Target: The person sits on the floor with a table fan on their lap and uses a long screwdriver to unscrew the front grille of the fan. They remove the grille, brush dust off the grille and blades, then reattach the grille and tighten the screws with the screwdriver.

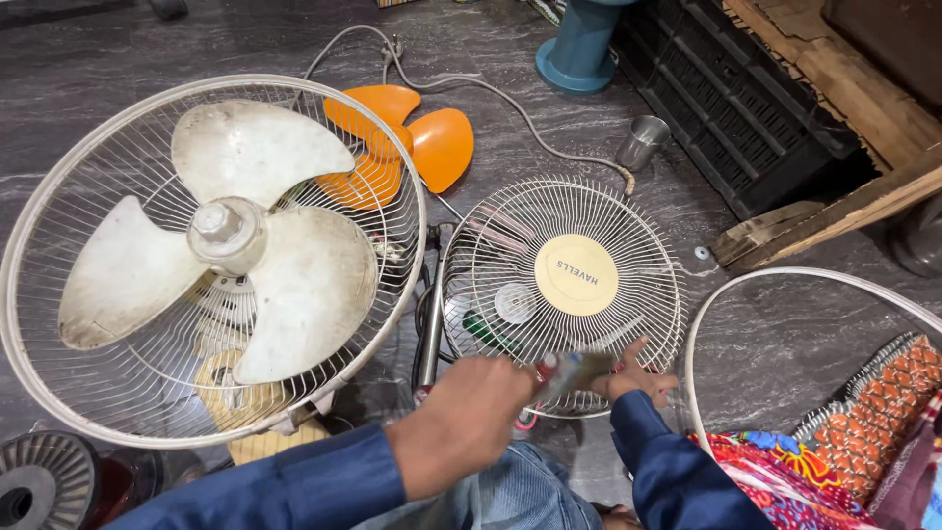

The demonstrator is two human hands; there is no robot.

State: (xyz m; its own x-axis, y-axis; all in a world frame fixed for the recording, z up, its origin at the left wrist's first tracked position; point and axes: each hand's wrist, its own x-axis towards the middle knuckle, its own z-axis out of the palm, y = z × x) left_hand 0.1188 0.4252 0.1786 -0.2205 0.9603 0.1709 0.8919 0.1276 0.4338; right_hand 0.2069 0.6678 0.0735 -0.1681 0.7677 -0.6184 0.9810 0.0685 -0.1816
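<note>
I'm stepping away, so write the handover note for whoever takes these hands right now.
Left hand: closed on a blurred tool, its tip at the small wire guard.
Right hand: fingers spread on the guard's lower rim, steadying it.
The guard lies flat on the floor; the big fan with its white blades is to its left, the orange blade behind.
Done or left: cannot tell.

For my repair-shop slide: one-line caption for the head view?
Both hands, left hand and right hand, work at a small wire fan guard on the floor.
</note>
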